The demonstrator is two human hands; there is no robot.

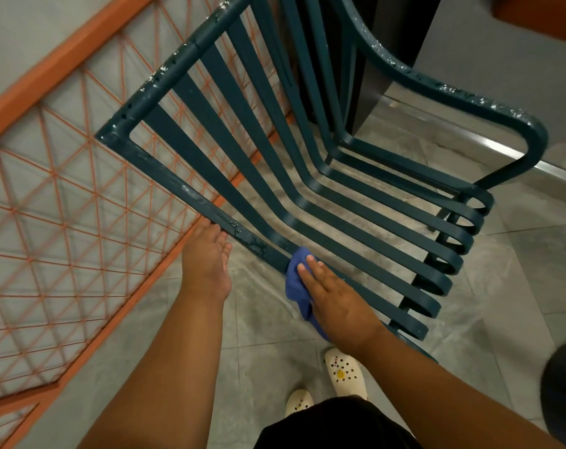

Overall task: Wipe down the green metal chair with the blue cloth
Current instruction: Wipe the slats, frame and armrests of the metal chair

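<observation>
Blue crumpled cloth (295, 288) is pressed flat by the right hand (335, 301), fingers straight, onto the near side rail (178, 187) of the green slatted metal chair (178, 56). Left hand (207, 257), open, is set against same rail further up-left; strokes prob. run along that diagonal.

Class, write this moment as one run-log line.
left hand touches green chair rail | right hand presses blue cloth on rail | stage: wiping

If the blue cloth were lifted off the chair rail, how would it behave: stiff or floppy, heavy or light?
Probably floppy: the cloth bunches and drapes over the rail under the right hand. Likely light, as it crumples into a small wad. Possibly damp and clingy, since the rail beside it looks wet.
</observation>
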